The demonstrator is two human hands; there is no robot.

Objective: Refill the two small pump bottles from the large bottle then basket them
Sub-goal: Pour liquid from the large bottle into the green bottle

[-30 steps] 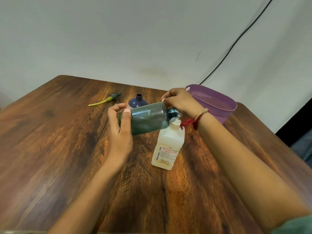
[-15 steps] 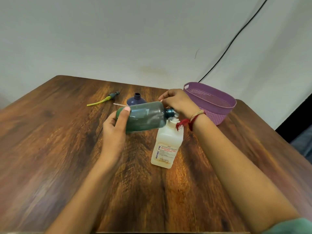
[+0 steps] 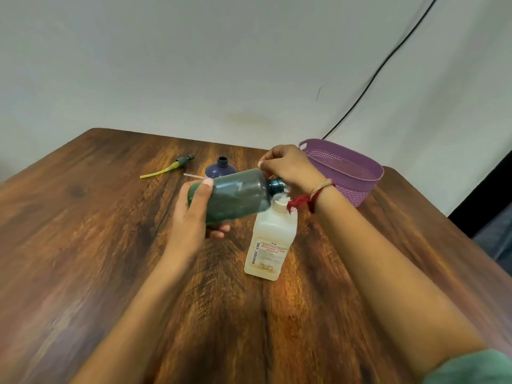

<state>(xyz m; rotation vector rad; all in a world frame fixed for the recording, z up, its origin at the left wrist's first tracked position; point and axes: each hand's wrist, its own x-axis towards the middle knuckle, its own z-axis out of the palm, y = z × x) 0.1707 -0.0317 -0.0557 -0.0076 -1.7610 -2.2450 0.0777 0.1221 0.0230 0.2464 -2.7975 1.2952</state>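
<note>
Green pump bottle point(image 3: 238, 198), smoky translucent plastic with a rounded shoulder and a dark threaded neck, lies almost level in the air above the wooden table point(image 3: 83, 231), its neck end over the top of the white bottle point(image 3: 271, 245). That white bottle is a milky, squarish plastic container standing upright, with a printed label reading BIOCHEK CHG; the smaller print is too fine to read. Behind them stands a dark blue bottle point(image 3: 220, 170), domed, its neck open and its lower half hidden by the green one. A pump head point(image 3: 171, 169) with a yellowish tube lies farther left, and a thin pale tube point(image 3: 194, 176) shows just beside the blue bottle. A purple perforated basket point(image 3: 352, 194) sits at the right, partly behind the right wrist. The white bottle's top is masked by a red thread point(image 3: 300, 202) and the wrist. The left hand point(image 3: 191, 217) grips the green bottle's base, thumb across the end and fingers curled beneath. The right hand point(image 3: 288, 167) curls over its shoulder and neck; whether anything lies in that palm cannot be told.
</note>
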